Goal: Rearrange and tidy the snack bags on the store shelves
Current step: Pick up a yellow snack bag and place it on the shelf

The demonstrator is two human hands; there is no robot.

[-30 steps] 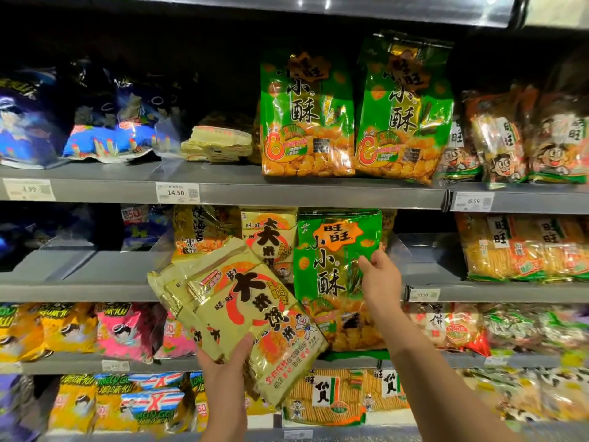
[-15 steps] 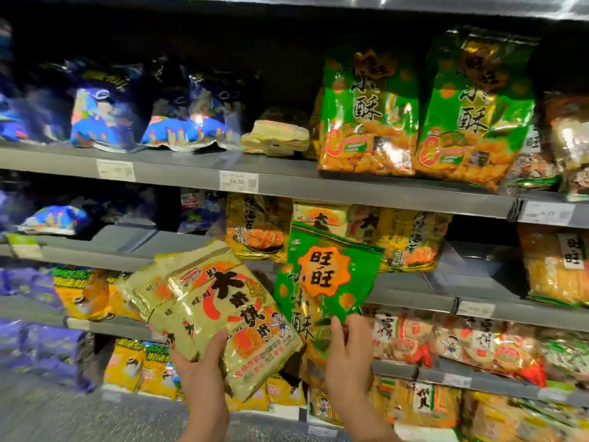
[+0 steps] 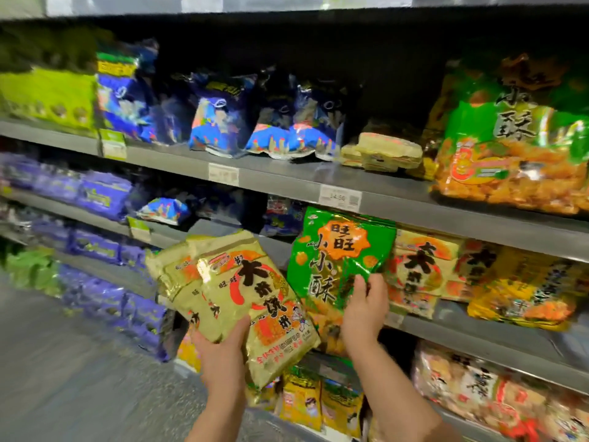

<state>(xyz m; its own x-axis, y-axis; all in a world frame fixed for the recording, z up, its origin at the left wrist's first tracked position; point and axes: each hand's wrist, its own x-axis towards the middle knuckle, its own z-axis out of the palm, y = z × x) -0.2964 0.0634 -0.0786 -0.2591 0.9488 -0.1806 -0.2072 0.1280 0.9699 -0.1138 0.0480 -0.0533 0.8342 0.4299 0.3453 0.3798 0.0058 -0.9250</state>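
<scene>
My left hand (image 3: 223, 355) grips a stack of gold-yellow snack bags (image 3: 248, 301) by their lower edge, tilted, in front of the middle shelf. My right hand (image 3: 365, 309) holds a green snack bag (image 3: 338, 260) with an orange badge, upright and off the shelf, just right of the gold bags. Behind the green bag, more gold bags (image 3: 420, 269) of the same kind stand on the middle shelf (image 3: 497, 333).
The top shelf (image 3: 287, 177) carries blue bags (image 3: 223, 116), a flat pale packet (image 3: 385, 151) and large green bags (image 3: 516, 145). Purple bags (image 3: 102, 193) fill the shelves at left. Yellow and mixed bags sit on lower shelves. Grey floor (image 3: 79, 378) lies at bottom left.
The view has swung left. My right hand pulled the green bag off the middle shelf and now holds it lower, beside the gold bags in my left hand.
</scene>
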